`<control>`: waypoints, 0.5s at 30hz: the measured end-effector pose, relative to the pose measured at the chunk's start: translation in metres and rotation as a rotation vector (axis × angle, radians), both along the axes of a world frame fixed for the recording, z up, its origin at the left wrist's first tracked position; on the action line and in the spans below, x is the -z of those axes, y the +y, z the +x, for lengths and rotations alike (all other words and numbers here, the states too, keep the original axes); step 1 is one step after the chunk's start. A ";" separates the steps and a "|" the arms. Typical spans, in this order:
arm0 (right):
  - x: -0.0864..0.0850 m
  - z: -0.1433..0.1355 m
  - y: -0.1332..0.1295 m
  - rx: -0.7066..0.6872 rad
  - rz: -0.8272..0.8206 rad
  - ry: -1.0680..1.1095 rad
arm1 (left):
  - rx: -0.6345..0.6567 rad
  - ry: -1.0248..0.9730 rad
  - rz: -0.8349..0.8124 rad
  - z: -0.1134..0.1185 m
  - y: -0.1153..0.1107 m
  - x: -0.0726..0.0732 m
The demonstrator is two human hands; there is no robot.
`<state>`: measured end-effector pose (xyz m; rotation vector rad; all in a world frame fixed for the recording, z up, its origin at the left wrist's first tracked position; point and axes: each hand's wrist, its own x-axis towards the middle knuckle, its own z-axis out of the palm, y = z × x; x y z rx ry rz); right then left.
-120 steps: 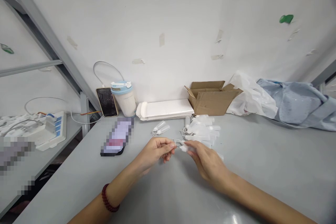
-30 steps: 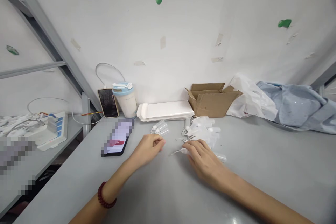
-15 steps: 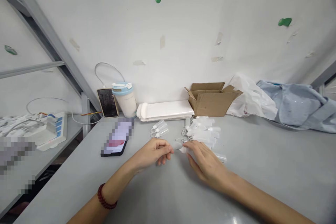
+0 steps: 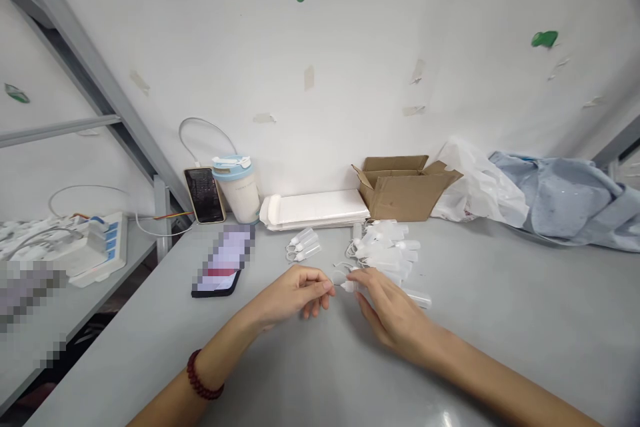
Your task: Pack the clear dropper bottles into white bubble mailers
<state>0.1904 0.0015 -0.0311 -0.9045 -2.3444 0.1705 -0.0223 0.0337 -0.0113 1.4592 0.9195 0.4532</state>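
My right hand (image 4: pixel 387 307) is closed around a small squeeze bottle (image 4: pixel 349 286) with a white neck and a thin tip, pointing left. Most of its body is hidden under the fingers. My left hand (image 4: pixel 306 293) pinches thumb and forefinger together right at that thin tip; whatever lies between them is too small to make out. Beyond my right hand is a heap of similar translucent bottles (image 4: pixel 385 253) with white necks and thin loops. One more bottle (image 4: pixel 419 299) lies just beside that hand. Two bottles (image 4: pixel 306 245) lie apart, behind my left hand.
On the grey table (image 4: pixel 300 373) stand a lidded cup (image 4: pixel 241 193), a propped phone (image 4: pixel 205 195) and an open cardboard box (image 4: pixel 405 197). Flat white packets (image 4: pixel 320 209) lie between them. Another phone (image 4: pixel 220 267) is at left, a plastic bag (image 4: pixel 480 187) and blue cloth (image 4: pixel 565 200) at right.
My left hand has shifted slightly right, so its fingertips now meet the thin tip of the bottle. My right hand stays nearly still around the bottle.
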 end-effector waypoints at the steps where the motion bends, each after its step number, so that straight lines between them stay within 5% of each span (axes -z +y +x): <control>1: 0.000 0.000 0.000 -0.005 -0.004 0.001 | -0.001 -0.001 0.002 0.000 0.000 0.000; 15: -0.008 0.001 -0.003 -0.082 -0.055 -0.023 | -0.023 0.044 0.023 0.006 -0.005 0.001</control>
